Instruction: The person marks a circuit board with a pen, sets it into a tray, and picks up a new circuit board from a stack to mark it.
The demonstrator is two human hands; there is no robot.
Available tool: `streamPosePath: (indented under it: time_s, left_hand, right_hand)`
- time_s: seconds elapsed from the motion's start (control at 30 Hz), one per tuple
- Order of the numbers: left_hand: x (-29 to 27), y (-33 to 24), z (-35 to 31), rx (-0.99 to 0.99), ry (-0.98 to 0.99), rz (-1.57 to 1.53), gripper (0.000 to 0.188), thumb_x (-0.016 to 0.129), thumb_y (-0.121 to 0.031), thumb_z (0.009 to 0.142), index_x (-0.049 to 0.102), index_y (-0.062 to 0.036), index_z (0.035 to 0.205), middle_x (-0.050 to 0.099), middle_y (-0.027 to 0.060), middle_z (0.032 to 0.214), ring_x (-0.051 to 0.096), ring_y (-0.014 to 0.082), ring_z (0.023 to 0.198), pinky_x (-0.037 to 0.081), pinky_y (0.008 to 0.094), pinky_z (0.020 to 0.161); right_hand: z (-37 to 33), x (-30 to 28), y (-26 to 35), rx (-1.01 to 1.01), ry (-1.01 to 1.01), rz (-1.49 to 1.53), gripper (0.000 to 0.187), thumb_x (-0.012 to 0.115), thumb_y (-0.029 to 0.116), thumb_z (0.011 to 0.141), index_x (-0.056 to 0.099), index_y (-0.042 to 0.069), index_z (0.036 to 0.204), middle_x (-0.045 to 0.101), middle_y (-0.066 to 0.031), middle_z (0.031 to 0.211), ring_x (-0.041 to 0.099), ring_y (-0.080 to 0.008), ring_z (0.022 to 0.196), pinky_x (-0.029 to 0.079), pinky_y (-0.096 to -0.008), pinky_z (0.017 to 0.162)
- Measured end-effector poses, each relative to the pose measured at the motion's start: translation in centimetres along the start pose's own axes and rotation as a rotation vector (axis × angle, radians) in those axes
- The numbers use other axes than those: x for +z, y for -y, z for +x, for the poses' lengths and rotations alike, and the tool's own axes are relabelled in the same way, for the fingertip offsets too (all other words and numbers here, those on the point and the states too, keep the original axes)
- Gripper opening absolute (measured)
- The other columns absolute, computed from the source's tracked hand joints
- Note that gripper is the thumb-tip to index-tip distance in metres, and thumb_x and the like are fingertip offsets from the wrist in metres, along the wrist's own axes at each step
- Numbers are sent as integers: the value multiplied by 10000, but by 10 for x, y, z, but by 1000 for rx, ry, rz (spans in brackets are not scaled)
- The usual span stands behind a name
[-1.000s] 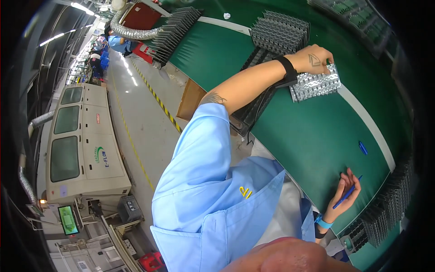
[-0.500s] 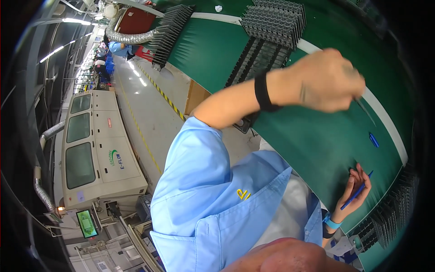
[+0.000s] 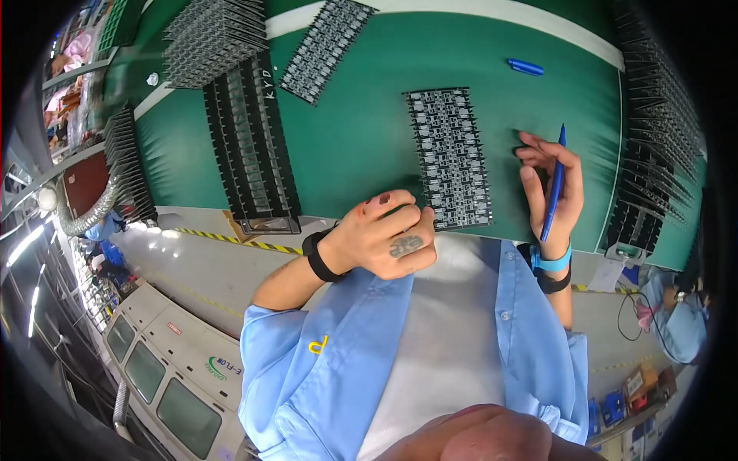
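Note:
My left hand (image 3: 388, 237), with a black wristband, is closed with curled fingers at the near left corner of a circuit board panel (image 3: 452, 157). It grips that corner, though the fingertips are partly hidden. The panel is a long strip with rows of small parts and toothed black long edges, in front of me over the green table mat (image 3: 350, 146). To its right, my right hand (image 3: 560, 184) holds a blue pen (image 3: 555, 188) slanting across the palm, fingers loosely curled. Farther off lies a blue pen cap (image 3: 526, 67).
Another board panel (image 3: 327, 50) lies at the far left. Beside it are a black slotted rack (image 3: 250, 146) and a stack of boards (image 3: 215, 42). More upright boards (image 3: 657, 115) line the right side. A floor-standing machine (image 3: 165, 361) is at lower left.
My view has swung round. My left hand has come from above the mat, where it held a thin edge-on thing, to the panel's near corner. The pen stays in my right hand.

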State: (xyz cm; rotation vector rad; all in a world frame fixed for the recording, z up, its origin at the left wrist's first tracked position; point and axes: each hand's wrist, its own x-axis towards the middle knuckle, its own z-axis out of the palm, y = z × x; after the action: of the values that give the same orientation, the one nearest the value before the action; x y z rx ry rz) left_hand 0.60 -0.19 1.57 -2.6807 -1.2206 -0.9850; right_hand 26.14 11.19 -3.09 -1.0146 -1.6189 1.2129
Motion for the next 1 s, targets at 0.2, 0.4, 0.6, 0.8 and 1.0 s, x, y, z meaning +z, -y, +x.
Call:
streamPosePath:
  time_s: [0.2, 0.4, 0.6, 0.8, 1.0]
  left_hand:
    - [-5, -14, -1, -186, 277, -27, 107, 777, -85, 768, 701, -84, 843, 732, 60, 1020, 673, 260, 923, 543, 405, 829]
    - [-15, 12, 31, -488, 376, 43, 552, 835, -338, 793, 681, -82, 1257, 620, 114, 1388, 584, 329, 1255, 475, 490, 1030]
    - [21, 16, 37, -654, 466, 59, 1008, 880, -513, 682, 503, -142, 1540, 380, 187, 1636, 397, 390, 1471, 379, 549, 1147]
    - [16, -13, 28, -652, 515, 6, 1027, 933, -495, 551, 582, -157, 1455, 485, 211, 1560, 420, 412, 1462, 370, 553, 1157]
    - [20, -12, 24, -672, 489, -48, 995, 929, -477, 506, 624, -190, 1409, 492, 217, 1564, 455, 419, 1443, 407, 555, 1125]
  right_hand:
    - [3, -8, 1, 17, 82, -33, 366, 685, -9, 994, 538, -23, 1328, 659, -288, 1351, 696, -226, 1113, 529, -347, 1010]
    - [5, -1, 6, 21, 80, -41, 327, 657, 39, 1031, 540, -38, 1326, 686, -290, 1300, 708, -236, 1067, 539, -354, 982]
    - [14, -2, 23, 78, 108, 139, 275, 551, 143, 1105, 593, -72, 1271, 746, -270, 1112, 730, -251, 946, 559, -380, 926]
    - [23, 14, 30, -87, 238, -39, 243, 574, 106, 1093, 632, -90, 1225, 758, -220, 979, 722, -238, 790, 583, -347, 793]
    - [28, 44, 14, 38, 50, 67, 121, 725, -67, 951, 606, -43, 960, 732, -169, 860, 685, -187, 659, 531, -261, 601]
